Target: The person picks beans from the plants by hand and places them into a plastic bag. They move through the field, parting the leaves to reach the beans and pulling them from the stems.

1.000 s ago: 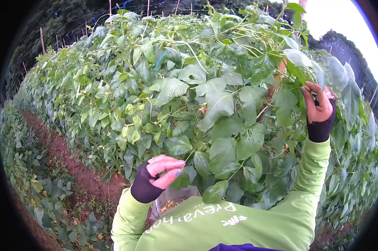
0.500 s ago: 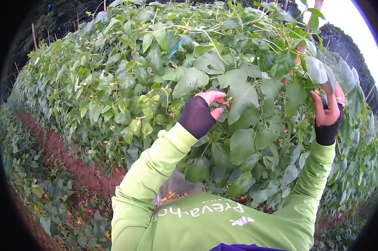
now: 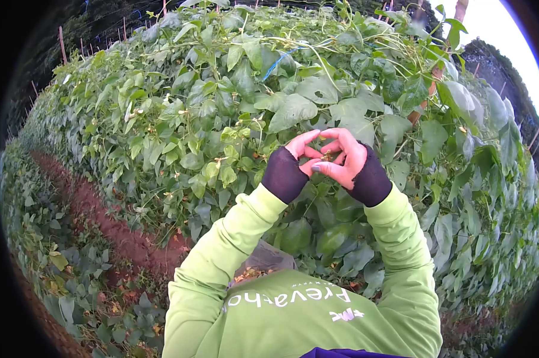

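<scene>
My left hand (image 3: 294,160) and my right hand (image 3: 345,159), both in black fingerless gloves, meet in front of the vines. Between their fingertips is a small yellowish-green flower bud cluster (image 3: 327,156), partly hidden by the fingers. The fingers of both hands are curled in a pinch around it. Broad green leaves (image 3: 293,113) hang just behind and above the hands. A blue string (image 3: 278,63) crosses the foliage higher up.
A greyish bag (image 3: 272,258) with orange-brown bits in it is at my waist. A reddish dirt path (image 3: 120,235) runs down the left beside low plants. A wooden pole (image 3: 427,95) stands among vines at the right.
My right hand has come away from the leaves at the right and moved left to meet my left hand at the bud cluster. The view has shifted slightly.
</scene>
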